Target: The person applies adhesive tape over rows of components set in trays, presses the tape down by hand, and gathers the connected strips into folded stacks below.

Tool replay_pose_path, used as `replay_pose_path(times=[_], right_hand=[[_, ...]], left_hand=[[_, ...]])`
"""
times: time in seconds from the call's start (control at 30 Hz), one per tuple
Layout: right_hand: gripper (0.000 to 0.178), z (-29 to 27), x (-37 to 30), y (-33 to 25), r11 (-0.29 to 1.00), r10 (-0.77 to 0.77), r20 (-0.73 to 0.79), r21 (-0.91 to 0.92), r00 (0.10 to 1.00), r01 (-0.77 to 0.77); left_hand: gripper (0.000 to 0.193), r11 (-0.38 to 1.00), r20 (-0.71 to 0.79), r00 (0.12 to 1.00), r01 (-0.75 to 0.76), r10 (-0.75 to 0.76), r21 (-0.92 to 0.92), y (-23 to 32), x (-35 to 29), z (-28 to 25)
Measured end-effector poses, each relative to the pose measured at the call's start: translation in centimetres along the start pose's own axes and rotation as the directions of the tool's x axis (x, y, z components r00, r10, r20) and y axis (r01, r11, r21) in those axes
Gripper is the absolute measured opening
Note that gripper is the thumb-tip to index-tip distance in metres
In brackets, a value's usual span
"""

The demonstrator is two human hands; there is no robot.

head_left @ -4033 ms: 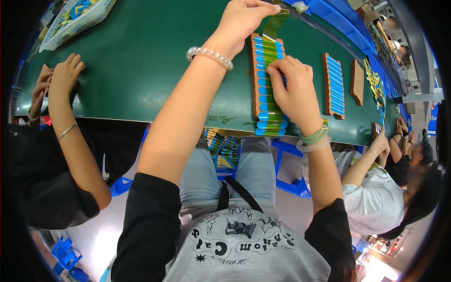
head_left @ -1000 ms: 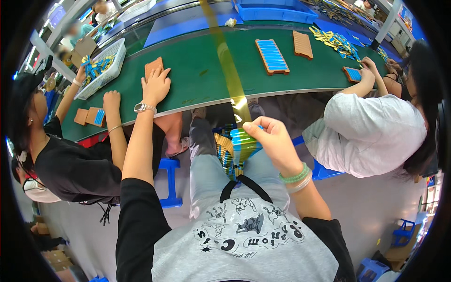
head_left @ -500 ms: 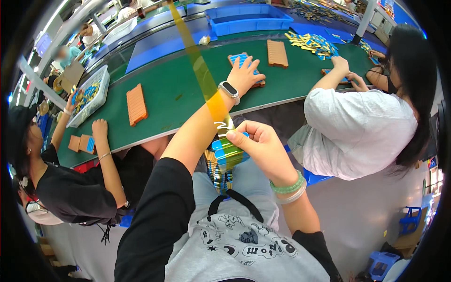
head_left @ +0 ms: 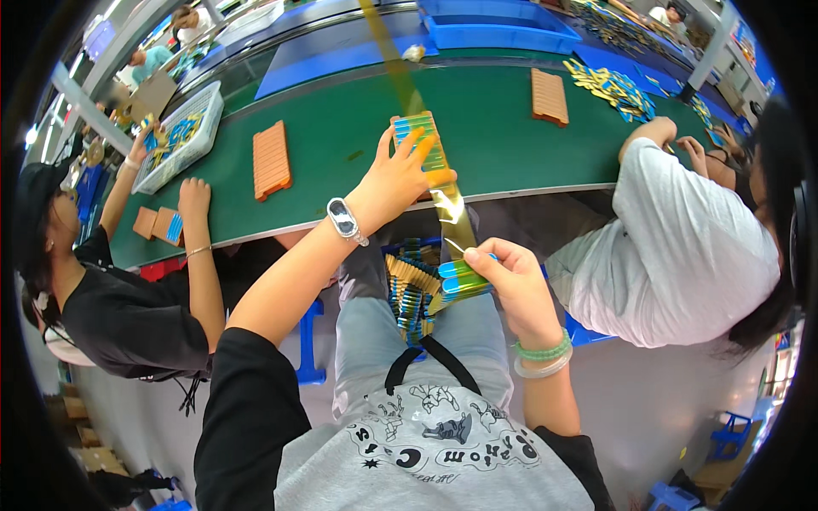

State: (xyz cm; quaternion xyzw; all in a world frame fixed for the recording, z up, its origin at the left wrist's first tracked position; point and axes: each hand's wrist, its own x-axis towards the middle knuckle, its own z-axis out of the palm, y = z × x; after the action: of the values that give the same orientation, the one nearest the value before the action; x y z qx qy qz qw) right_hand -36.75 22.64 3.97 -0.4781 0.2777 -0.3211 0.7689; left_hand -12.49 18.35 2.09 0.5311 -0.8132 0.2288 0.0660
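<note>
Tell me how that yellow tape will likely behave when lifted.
Probably floppy and light: the tape looks thin, and the left hand partly shows through it. Likely sticky on one side, since it lies across the blue sticks the right hand pinches. Its glare suggests a smooth outer face.
</note>
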Motion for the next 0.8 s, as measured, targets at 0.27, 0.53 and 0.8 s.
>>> replay_pose_path(times=[0.27,0.53,0.8], right_hand=[[0.016,0.2,0.2,0.6,0.99,0.108,-0.06,-0.087,0.992,-0.113],[0.016,0.5,0.5,1.3,0.977,0.18,-0.087,-0.1,0.98,-0.188],[0.016,0.2,2.7,3.1,0.962,0.245,-0.071,-0.103,0.967,-0.251]], left_hand=[[0.053,0.913,0.044,0.954,0.298,-0.297,-0.278,-5.1,-1.8,1.3],[0.045,-0.14,0.534,0.615,0.571,-0.58,-0.809,-11.6,4.3,1.7],[0.034,-0.021,0.294,0.751,0.349,-0.592,-0.937,-13.5,5.5,1.8]])
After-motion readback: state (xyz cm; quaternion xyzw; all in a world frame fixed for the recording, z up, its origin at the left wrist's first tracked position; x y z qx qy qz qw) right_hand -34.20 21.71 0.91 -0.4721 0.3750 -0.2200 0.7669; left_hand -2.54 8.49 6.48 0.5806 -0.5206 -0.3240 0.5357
